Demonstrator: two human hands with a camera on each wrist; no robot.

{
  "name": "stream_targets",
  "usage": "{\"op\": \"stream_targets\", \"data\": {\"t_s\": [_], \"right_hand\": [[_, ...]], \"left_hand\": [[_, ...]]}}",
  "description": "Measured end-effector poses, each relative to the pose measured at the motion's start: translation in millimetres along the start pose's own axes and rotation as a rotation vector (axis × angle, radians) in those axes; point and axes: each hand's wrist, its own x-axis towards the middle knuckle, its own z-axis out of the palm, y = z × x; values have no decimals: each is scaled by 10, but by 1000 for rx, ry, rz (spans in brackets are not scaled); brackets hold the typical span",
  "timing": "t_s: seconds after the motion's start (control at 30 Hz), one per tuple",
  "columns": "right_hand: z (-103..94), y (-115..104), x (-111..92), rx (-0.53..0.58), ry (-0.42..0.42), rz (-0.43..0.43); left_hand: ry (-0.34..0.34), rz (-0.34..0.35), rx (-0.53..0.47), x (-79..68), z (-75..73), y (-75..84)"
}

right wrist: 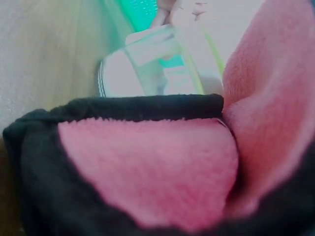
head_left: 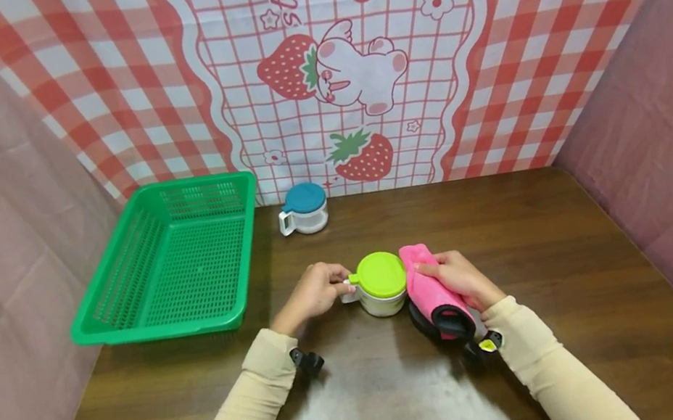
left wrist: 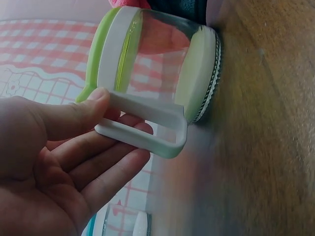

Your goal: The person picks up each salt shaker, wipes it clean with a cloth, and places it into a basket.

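Observation:
In the head view a clear seasoning jar [head_left: 383, 304] with a lime-green lid [head_left: 381, 275] is between the two hands. My left hand [head_left: 317, 288] pinches its white handle [left wrist: 140, 123] between thumb and fingers. A pink cloth [head_left: 429, 291] with black edging is bunched in my right hand [head_left: 461, 278], which holds it at the right side of the jar. The right wrist view shows mostly the folded cloth [right wrist: 152, 167], with the jar [right wrist: 147, 64] behind it. That hand's fingers are partly hidden by the cloth. Whether the jar's base touches the table cannot be told.
A second jar [head_left: 307, 220] with a blue lid and white handle stands near the back curtain [head_left: 344, 91]. At the left a green plastic basket [head_left: 160, 331] rests on the brown wooden table [head_left: 534, 245]. Pink fabric hangs on both sides.

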Motion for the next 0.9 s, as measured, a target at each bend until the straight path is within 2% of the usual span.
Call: {"op": "stream_targets", "data": {"t_s": [0.3, 0.43, 0.73, 0.9], "right_hand": [[7, 12, 52, -41, 17, -33], [11, 24, 39, -38, -3, -38], [-104, 47, -101, -10, -27, -22], [-161, 32, -200, 39, -23, -11]], "left_hand": [[-43, 42, -30, 24, -41, -34], [-22, 2, -66, 20, -44, -63], [-1, -161, -297, 16, 37, -85], [65, -181, -307, 5, 85, -59]]}}
